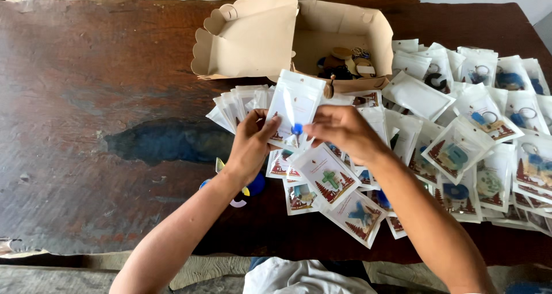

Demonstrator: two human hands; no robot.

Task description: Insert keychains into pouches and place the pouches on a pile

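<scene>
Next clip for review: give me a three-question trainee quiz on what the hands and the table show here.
1. True or false: both hands hold the same small white plastic pouch.
2. Which lies nearest the left hand on the dark wooden table?
A. a blue and yellow loose keychain charm
B. a red mug
C. a steel spoon
3. Fill in: the open beige cardboard box holds loose ____ with metal rings.

Key
1. True: the left hand grips its lower left edge, the right hand its lower right edge, by a blue piece inside.
2. A
3. keychains
</scene>
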